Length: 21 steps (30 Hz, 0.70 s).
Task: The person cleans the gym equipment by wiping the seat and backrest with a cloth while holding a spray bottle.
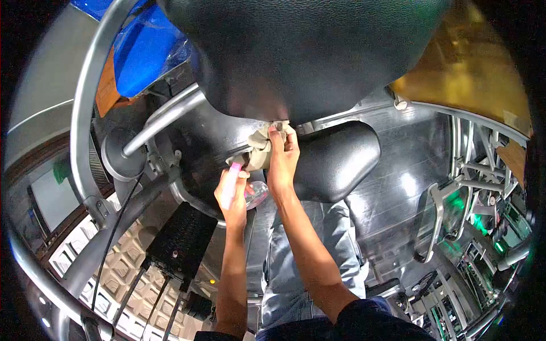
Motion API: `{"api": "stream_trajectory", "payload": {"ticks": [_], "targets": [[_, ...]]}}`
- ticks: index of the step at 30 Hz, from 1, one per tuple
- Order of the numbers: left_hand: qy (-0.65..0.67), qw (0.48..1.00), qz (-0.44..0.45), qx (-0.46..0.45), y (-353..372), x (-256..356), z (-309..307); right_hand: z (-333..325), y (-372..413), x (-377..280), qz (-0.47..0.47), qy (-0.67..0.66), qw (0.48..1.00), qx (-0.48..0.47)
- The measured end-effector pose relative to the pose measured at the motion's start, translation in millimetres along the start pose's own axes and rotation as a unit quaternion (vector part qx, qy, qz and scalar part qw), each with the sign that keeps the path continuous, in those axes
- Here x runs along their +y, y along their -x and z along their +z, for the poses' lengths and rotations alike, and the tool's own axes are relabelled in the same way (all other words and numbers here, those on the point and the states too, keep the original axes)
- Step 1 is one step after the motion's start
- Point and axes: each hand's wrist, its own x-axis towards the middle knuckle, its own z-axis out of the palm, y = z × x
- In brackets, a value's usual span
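My left hand (233, 196) is wrapped round a clear spray bottle (257, 194) with a white and pink spray head, held upright-ish below the large black pad. My right hand (282, 156) grips a crumpled beige cloth (260, 149), its fingers near the lower edge of the large black padded backrest (307, 62). The cloth hangs between both hands, close to the bottle's pink nozzle. Just right of my right hand lies a black padded seat (341, 162).
A curved grey metal frame (82, 119) runs down the left side, with a black weight stack (181, 241) below it. Blue padding (139, 54) is at the upper left. More gym machines (466, 187) stand at the right on a dark floor (398, 176).
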Motion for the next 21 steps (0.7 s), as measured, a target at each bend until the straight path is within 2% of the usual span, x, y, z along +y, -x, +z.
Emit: {"api": "stream_trajectory", "payload": {"ticks": [2, 3, 5, 7, 8, 9, 13, 14, 15, 17, 21], "targets": [[-0.005, 1.0, 0.015, 0.012, 0, 0, -3, 1, -7, 18, -0.011, 0.012, 0.999, 0.029], [-0.006, 1.0, 0.014, 0.014, 0, 0, -7, 2, -9, 28, 0.014, 0.004, 0.998, 0.056], [-0.027, 0.999, 0.033, 0.033, 0, -2, -13, -4, -21, 54, 0.105, -0.094, 0.987, 0.08], [-0.048, 0.998, 0.014, 0.048, 2, 6, -17, 2, -26, 61, 0.093, -0.082, 0.99, 0.073], [-0.029, 0.997, -0.005, 0.065, 4, 4, -21, 3, -26, 65, 0.122, -0.116, 0.984, 0.065], [-0.009, 0.996, -0.026, 0.081, 5, 2, -25, 6, -25, 62, 0.151, -0.149, 0.976, 0.058], [0.0, 0.997, -0.015, 0.076, 10, 0, -29, 27, -23, 27, 0.268, -0.218, 0.938, 0.033], [0.0, 0.997, -0.015, 0.076, 12, -1, -30, 27, -19, 24, 0.262, -0.21, 0.942, -0.012], [-0.002, 0.996, -0.028, 0.081, 13, -4, -30, 28, -16, 23, 0.262, -0.21, 0.942, -0.012], [-0.005, 0.995, -0.043, 0.086, 16, -7, -30, 31, -11, 21, 0.232, -0.267, 0.933, -0.063], [0.002, 0.995, -0.051, 0.086, 15, -3, -22, 18, -23, 42, 0.218, -0.22, 0.951, -0.025]]}}
